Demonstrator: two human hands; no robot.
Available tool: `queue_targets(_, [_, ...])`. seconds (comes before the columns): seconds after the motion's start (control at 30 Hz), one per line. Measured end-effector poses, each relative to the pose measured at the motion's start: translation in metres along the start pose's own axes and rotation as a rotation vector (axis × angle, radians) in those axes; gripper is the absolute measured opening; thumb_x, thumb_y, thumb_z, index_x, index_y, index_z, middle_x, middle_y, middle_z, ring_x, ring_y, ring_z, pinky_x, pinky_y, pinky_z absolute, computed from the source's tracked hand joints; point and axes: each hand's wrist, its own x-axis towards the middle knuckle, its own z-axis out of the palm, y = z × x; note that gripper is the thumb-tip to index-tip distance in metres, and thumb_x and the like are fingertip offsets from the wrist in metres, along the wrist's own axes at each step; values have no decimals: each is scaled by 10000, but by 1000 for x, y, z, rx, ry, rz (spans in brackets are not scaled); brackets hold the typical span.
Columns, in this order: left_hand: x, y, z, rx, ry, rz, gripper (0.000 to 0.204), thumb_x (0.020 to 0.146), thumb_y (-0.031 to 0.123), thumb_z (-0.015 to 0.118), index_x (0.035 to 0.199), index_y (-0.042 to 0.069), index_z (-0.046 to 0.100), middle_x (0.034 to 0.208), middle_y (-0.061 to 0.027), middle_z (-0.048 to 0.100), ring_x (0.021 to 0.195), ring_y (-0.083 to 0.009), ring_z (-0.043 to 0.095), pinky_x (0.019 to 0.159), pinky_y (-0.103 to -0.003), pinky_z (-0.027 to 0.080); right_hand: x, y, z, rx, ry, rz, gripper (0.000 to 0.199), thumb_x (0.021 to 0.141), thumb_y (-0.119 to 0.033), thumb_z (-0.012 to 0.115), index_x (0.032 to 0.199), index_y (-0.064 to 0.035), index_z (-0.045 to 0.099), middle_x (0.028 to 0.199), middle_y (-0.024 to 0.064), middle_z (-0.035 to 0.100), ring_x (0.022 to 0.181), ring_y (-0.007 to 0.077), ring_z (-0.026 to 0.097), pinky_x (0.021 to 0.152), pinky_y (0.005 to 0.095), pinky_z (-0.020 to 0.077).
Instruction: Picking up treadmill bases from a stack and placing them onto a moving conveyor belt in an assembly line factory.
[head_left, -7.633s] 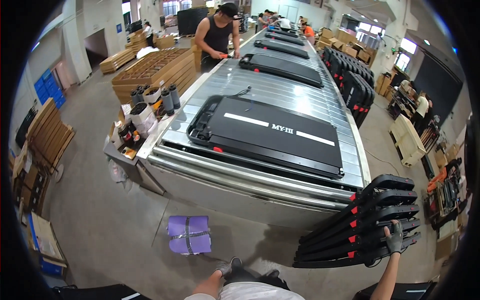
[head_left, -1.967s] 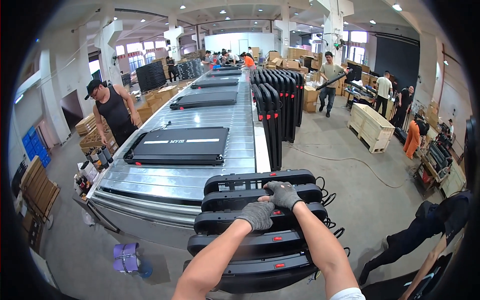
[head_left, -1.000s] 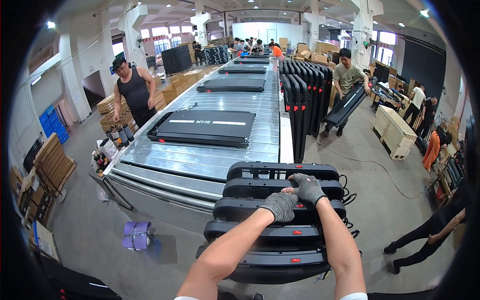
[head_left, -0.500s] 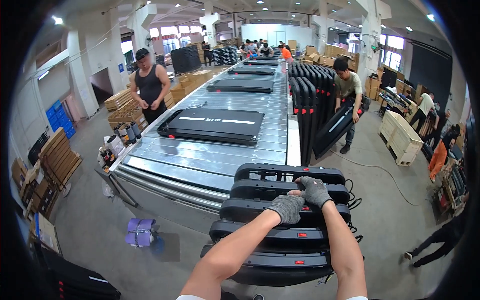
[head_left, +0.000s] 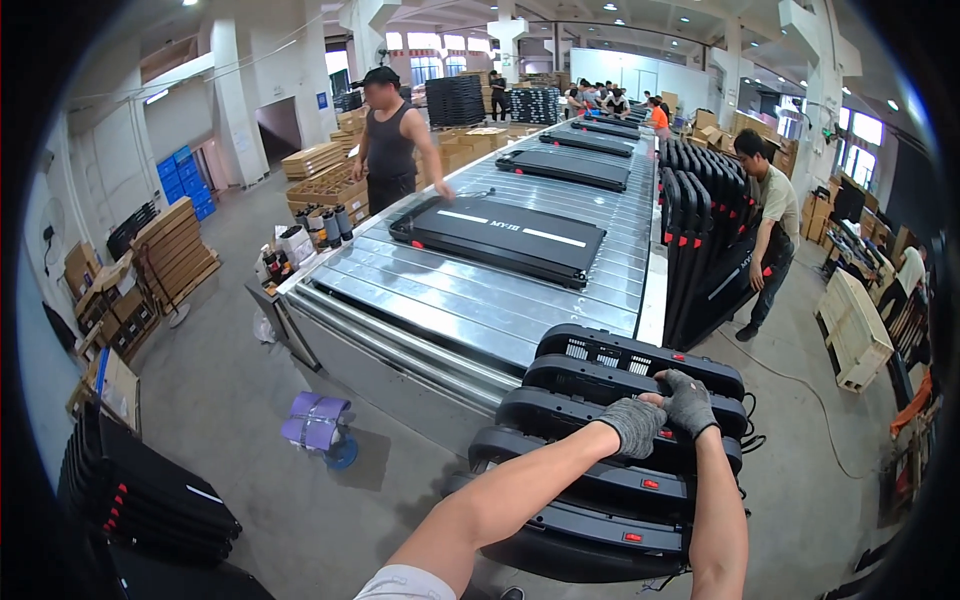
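Note:
Several black treadmills with red switches stand on edge in a row before me, the nearest one being a treadmill (head_left: 610, 535) at the bottom. Above the middle of the row are my hands, in grey fingerless gloves, close together and touching. My left hand (head_left: 632, 427) is closed, its thumb against the other hand. My right hand (head_left: 692, 408) is closed too, fingers curled toward the left one. Whatever is between their fingers is hidden. Beyond the row, a flat black treadmill (head_left: 500, 236) lies on the metal roller conveyor (head_left: 400, 300).
A co-worker in a dark tank top (head_left: 395, 145) stands left of the conveyor, hand near the flat treadmill. At right, another person (head_left: 775, 205) holds a tilted treadmill beside upright ones. A purple-covered stool (head_left: 316, 420), a wooden crate (head_left: 853, 335) and a floor hose (head_left: 800, 385) lie around.
My view has turned left, so the scene sits further right. The tank-top co-worker has turned and stretched an arm toward the flat treadmill. My hands stay together over the row.

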Motion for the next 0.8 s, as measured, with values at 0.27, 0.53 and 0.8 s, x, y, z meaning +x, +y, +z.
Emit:
queue_targets(0.27, [1, 3, -2, -13, -12, 1, 341, 746, 130, 630, 1060, 3, 595, 961, -200, 675, 918, -343, 679, 806, -444, 550, 0, 4, 1, -21, -9, 20, 626, 689, -546, 787, 1117, -101, 682, 1044, 128, 706, 987, 309, 675, 896, 402, 515])
queue_targets(0.53, [-3, -1, -2, -31, 23, 14, 329, 736, 129, 637, 1040, 9, 599, 928, -198, 676, 899, -351, 677, 800, -449, 552, 2, 0, 1, -45, -18, 16, 643, 699, -549, 781, 1141, -95, 669, 1076, 132, 697, 1000, 304, 671, 901, 399, 518])
queue_targets(0.8, [0, 0, 0, 3, 25, 12, 342, 732, 137, 641, 1048, 17, 590, 960, -196, 674, 911, -351, 675, 812, -446, 550, 4, 9, 4, -48, -23, -11, 641, 708, -540, 771, 1154, -94, 659, 1090, 152, 688, 1036, 321, 654, 918, 416, 504])
